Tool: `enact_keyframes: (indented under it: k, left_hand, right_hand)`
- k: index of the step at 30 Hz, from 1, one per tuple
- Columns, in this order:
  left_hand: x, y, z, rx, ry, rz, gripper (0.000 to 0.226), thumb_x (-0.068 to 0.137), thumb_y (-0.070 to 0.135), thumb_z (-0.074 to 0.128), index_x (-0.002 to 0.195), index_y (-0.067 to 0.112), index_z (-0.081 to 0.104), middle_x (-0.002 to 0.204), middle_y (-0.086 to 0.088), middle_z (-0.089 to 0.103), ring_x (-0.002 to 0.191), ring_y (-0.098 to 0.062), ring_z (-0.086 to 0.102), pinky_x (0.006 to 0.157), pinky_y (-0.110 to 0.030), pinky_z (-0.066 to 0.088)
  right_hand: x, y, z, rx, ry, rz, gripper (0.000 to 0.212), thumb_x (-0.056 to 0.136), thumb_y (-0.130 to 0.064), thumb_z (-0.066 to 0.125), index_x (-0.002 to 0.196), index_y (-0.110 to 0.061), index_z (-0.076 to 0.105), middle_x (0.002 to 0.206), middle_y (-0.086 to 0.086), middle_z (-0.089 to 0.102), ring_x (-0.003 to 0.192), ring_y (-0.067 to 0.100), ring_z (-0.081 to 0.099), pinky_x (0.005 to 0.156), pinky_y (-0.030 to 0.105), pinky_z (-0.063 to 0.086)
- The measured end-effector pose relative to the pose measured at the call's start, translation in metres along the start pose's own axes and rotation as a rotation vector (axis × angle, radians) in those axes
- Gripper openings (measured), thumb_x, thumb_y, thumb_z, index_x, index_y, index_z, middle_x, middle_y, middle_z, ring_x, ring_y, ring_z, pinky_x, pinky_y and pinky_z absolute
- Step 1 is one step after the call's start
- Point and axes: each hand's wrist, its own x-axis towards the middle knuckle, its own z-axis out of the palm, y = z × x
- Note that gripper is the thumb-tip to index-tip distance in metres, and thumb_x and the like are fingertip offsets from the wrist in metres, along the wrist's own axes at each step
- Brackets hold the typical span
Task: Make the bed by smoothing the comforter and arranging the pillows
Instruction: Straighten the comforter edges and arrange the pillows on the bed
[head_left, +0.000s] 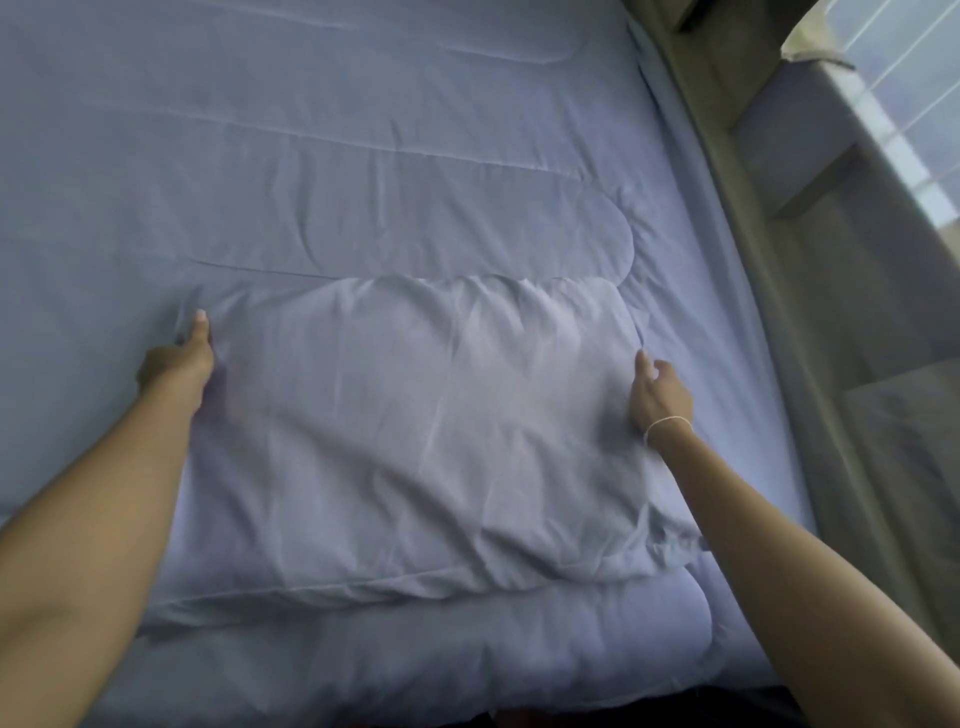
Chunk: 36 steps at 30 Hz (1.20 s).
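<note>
pillow: soft, light, wrinkled; likely slumps if lifted by one end
hold: both short ends
left hand: grips left edge
right hand: fingers curled at right edge, apparently gripping
comforter: limp underneath

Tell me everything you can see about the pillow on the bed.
The pillow is a soft, rectangular one in a pale lavender-blue cloth case, the same colour as the comforter it lies flat on. Its surface is creased, with wrinkles gathered along the far edge and loose case fabric bunched at the near right corner. It sits near the bed's right side. The left hand holds its far left corner, and the right hand touches its right edge.
</note>
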Motion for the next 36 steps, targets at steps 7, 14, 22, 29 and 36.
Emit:
enact_keyframes:
  k: [7, 14, 22, 29, 36]
  left_hand:
    - [0.001, 0.005, -0.006, 0.100, 0.039, 0.157, 0.059, 0.100, 0.038, 0.036, 0.124, -0.014, 0.049, 0.133, -0.036, 0.046, 0.123, -0.049, 0.045, 0.103, -0.049, 0.036]
    - [-0.007, 0.030, -0.033, -0.286, 0.237, 0.283, 0.067, 0.090, 0.049, 0.030, 0.108, -0.009, 0.060, 0.113, -0.032, 0.060, 0.103, -0.042, 0.058, 0.085, -0.049, 0.044]
    - [0.030, -0.052, -0.037, -0.246, -0.025, 0.150, 0.065, 0.082, 0.075, 0.035, 0.084, 0.016, 0.061, 0.110, -0.017, 0.064, 0.079, -0.028, 0.064, 0.073, -0.038, 0.052]
    - [-0.085, -0.102, -0.045, 0.089, 0.091, 0.121, 0.080, 0.097, 0.057, 0.017, 0.112, -0.010, 0.058, 0.121, -0.037, 0.053, 0.112, -0.052, 0.049, 0.096, -0.053, 0.038]
    - [-0.084, -0.129, -0.066, 0.295, 0.227, 0.201, 0.077, 0.098, 0.053, 0.019, 0.108, -0.012, 0.059, 0.112, -0.039, 0.056, 0.104, -0.055, 0.053, 0.088, -0.057, 0.043]
  right_hand:
    - [0.034, -0.027, -0.002, -0.160, -0.096, -0.027, 0.034, 0.088, -0.030, 0.055, 0.104, 0.000, 0.064, 0.101, 0.018, 0.062, 0.107, 0.038, 0.058, 0.081, 0.035, 0.044]
    - [0.042, -0.037, -0.033, -0.028, 0.117, -0.162, 0.020, 0.090, -0.020, 0.056, 0.085, -0.003, 0.065, 0.082, 0.020, 0.056, 0.086, 0.035, 0.056, 0.071, 0.032, 0.036]
    - [0.012, 0.032, -0.016, -0.158, -0.018, -0.187, 0.058, 0.095, -0.049, 0.045, 0.138, -0.010, 0.041, 0.138, 0.023, 0.049, 0.126, 0.039, 0.047, 0.105, 0.041, 0.035]
    - [-0.026, 0.056, -0.003, -0.216, 0.073, -0.132, 0.045, 0.100, -0.044, 0.024, 0.107, -0.008, 0.051, 0.109, 0.031, 0.059, 0.101, 0.047, 0.053, 0.077, 0.044, 0.036]
    - [-0.031, 0.072, -0.030, -0.539, 0.082, -0.213, 0.042, 0.101, -0.038, 0.027, 0.110, -0.006, 0.054, 0.107, 0.035, 0.060, 0.098, 0.050, 0.058, 0.082, 0.048, 0.046]
